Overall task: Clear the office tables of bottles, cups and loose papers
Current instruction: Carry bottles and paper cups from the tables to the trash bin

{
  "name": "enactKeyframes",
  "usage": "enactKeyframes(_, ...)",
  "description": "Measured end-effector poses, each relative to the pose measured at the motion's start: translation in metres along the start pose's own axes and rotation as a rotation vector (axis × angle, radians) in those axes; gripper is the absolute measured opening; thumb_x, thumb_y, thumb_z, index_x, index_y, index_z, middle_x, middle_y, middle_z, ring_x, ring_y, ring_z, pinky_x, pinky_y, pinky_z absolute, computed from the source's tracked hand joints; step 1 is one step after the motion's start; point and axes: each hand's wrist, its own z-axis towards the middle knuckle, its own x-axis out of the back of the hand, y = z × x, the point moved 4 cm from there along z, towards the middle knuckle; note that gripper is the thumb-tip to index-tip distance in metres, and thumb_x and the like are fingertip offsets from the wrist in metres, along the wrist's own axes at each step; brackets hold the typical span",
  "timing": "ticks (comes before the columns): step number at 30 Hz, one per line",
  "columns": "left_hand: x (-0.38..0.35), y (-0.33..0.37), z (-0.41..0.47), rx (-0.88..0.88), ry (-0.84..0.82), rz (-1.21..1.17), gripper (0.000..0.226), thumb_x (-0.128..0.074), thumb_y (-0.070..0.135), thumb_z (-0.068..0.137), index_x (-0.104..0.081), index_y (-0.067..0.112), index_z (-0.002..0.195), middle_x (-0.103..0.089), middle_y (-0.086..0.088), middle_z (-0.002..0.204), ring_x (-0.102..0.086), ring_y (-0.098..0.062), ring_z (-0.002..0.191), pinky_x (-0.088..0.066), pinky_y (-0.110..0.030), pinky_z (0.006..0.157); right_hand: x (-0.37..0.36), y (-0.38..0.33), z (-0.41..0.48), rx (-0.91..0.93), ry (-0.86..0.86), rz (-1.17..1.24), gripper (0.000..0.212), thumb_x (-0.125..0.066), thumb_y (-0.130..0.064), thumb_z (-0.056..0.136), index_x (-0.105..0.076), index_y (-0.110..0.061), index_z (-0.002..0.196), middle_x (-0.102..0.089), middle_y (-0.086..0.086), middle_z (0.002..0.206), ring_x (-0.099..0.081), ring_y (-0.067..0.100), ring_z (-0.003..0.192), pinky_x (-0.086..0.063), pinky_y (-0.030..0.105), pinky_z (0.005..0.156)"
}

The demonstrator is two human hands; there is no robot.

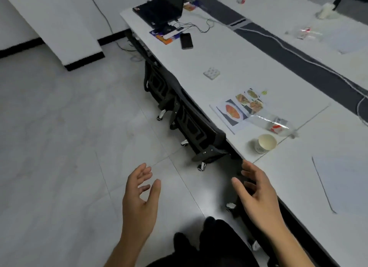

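1. Nearest the camera, the left hand (141, 197) and the right hand (256, 193) are held out over the floor (59, 137), fingers loosely spread, palms turned toward each other, nothing in either.
2. The right hand is just beside the near edge of the long white table (229, 67), not touching it.
3. Pale grey floor tiles fill the left half of the view; a black skirting band runs along the foot of the white wall (49, 17).
4. Black wheeled office chairs (191, 121) are pushed in under the table's near edge.
5. A paper cup (265, 143) stands upright near the table edge, ahead of the right hand.
6. Just beyond it a clear plastic bottle (274, 124) with a red-and-white label lies on its side, one end resting on a printed sheet with food photos (238, 108).
7. A blank white sheet (342, 183) lies flat on the table to the right.
8. Farther along sit a small white patterned block (211, 73), a black phone (186, 40), a white power strip with cables, and an open black laptop (163, 7).
9. A dark strip (298, 61) runs down the table's middle; beyond it lies another clear bottle (304, 32), blurred.
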Motion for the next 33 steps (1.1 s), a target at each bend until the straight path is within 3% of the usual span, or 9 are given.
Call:
enactKeyframes(7, -0.120, 0.035, 0.130, -0.073, -0.263, 0.061, 0.044, -0.064, 0.011, 0.092, -0.050, 0.031, 0.128, -0.060, 0.013, 0.125, -0.057, 0.002, 0.114, -0.047, -0.023, 0.093, 0.016, 0.037, 0.107, -0.159, 0.218, 0.049, 0.054, -0.067, -0.037, 0.090, -0.045, -0.039, 0.140, -0.049, -0.029, 0.130, -0.051, -0.005, 0.120, -0.047, 0.027, 0.097)
enactKeyframes(11, -0.190, 0.069, 0.173, -0.092, -0.483, 0.077, 0.045, -0.064, 0.011, 0.092, -0.050, 0.038, 0.127, -0.060, 0.016, 0.127, -0.057, 0.002, 0.116, -0.047, -0.026, 0.095, 0.036, 0.054, 0.155, -0.253, 0.340, -0.005, 0.057, -0.066, -0.036, 0.090, -0.043, -0.034, 0.142, -0.048, -0.015, 0.137, -0.050, 0.004, 0.123, -0.044, 0.024, 0.095)
enactKeyframes(14, -0.247, 0.091, 0.212, -0.222, -0.673, 0.150, 0.051, -0.066, 0.012, 0.091, -0.047, 0.046, 0.124, -0.057, 0.019, 0.127, -0.055, 0.001, 0.118, -0.045, -0.024, 0.095, 0.053, 0.065, 0.186, -0.334, 0.397, -0.005, 0.063, -0.068, -0.036, 0.089, -0.039, -0.032, 0.145, -0.043, -0.015, 0.136, -0.048, 0.007, 0.126, -0.040, 0.025, 0.099)
enactKeyframes(20, -0.377, 0.097, 0.265, -0.401, -0.980, 0.337, 0.056, -0.069, 0.018, 0.090, -0.041, 0.036, 0.135, -0.044, 0.017, 0.128, -0.048, 0.009, 0.114, -0.043, -0.009, 0.090, 0.053, 0.096, 0.210, -0.559, 0.436, -0.047, 0.091, -0.074, -0.043, 0.081, -0.023, -0.024, 0.154, -0.021, 0.001, 0.157, -0.021, 0.016, 0.146, -0.026, 0.031, 0.115)
enactKeyframes(22, -0.424, 0.078, 0.273, -0.424, -1.080, 0.465, 0.064, -0.069, 0.025, 0.090, -0.035, 0.027, 0.144, -0.037, 0.008, 0.138, -0.045, 0.001, 0.123, -0.044, -0.020, 0.099, 0.044, 0.107, 0.212, -0.640, 0.454, -0.040, 0.099, -0.074, -0.049, 0.080, -0.015, -0.025, 0.156, -0.009, 0.002, 0.162, -0.011, 0.018, 0.150, -0.023, 0.035, 0.118)
enactKeyframes(24, -0.465, 0.057, 0.274, -0.475, -1.157, 0.586, 0.075, -0.069, 0.034, 0.089, -0.027, 0.021, 0.150, -0.026, 0.000, 0.154, -0.031, -0.017, 0.141, -0.033, -0.035, 0.114, 0.035, 0.116, 0.212, -0.681, 0.494, -0.038, 0.104, -0.074, -0.051, 0.079, -0.011, -0.025, 0.157, -0.004, 0.003, 0.163, -0.007, 0.020, 0.151, -0.024, 0.040, 0.120)
enactKeyframes(27, -0.512, 0.031, 0.267, -0.618, -1.244, 0.634, 0.091, -0.072, 0.045, 0.084, -0.021, 0.017, 0.154, -0.016, -0.005, 0.162, -0.014, -0.023, 0.149, -0.020, -0.046, 0.121, 0.021, 0.126, 0.212, -0.725, 0.558, 0.016, 0.111, -0.077, -0.049, 0.077, -0.002, -0.030, 0.157, 0.000, 0.002, 0.164, -0.004, 0.019, 0.151, -0.022, 0.041, 0.119)
enactKeyframes(30, -0.540, 0.005, 0.263, -0.682, -1.304, 0.750, 0.098, -0.070, 0.047, 0.084, -0.009, 0.022, 0.157, -0.007, -0.005, 0.165, -0.006, -0.025, 0.152, -0.012, -0.044, 0.120, 0.004, 0.134, 0.213, -0.747, 0.596, 0.021, 0.109, -0.076, -0.046, 0.080, -0.001, -0.027, 0.158, -0.009, 0.004, 0.164, -0.012, 0.020, 0.150, -0.026, 0.038, 0.116)
enactKeyframes(33, -0.544, -0.003, 0.263, -0.667, -1.294, 0.765, 0.078, -0.064, 0.032, 0.093, -0.020, 0.018, 0.156, -0.027, -0.008, 0.160, -0.025, -0.028, 0.146, -0.024, -0.043, 0.116, 0.001, 0.133, 0.217, -0.768, 0.667, -0.032, 0.089, -0.073, -0.039, 0.085, -0.022, -0.018, 0.155, -0.037, 0.002, 0.150, -0.038, 0.017, 0.137, -0.039, 0.028, 0.101)
